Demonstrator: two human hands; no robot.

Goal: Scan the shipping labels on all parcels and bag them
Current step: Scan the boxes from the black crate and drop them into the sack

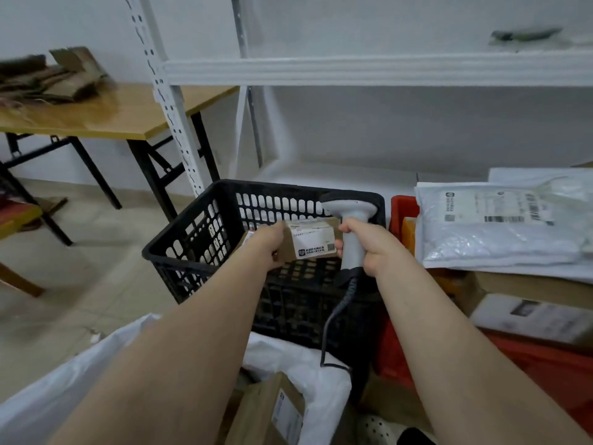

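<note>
Head view, small brown cardboard parcel (308,240), white label, left hand (268,244) gripping

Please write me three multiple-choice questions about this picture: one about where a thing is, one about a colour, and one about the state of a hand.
1. Where is the small box that the left hand holds?
A. over the black crate
B. on the wooden table
C. inside the white bag

2. What colour is the right-hand crate?
A. blue
B. red
C. green

3. What is the right hand doing?
A. hanging open
B. gripping the scanner
C. pressing on a parcel

Answers:
1 A: the box hangs above the crate's open top.
2 B: its visible wall is red.
3 B: the fingers curl round the scanner's handle.
</note>
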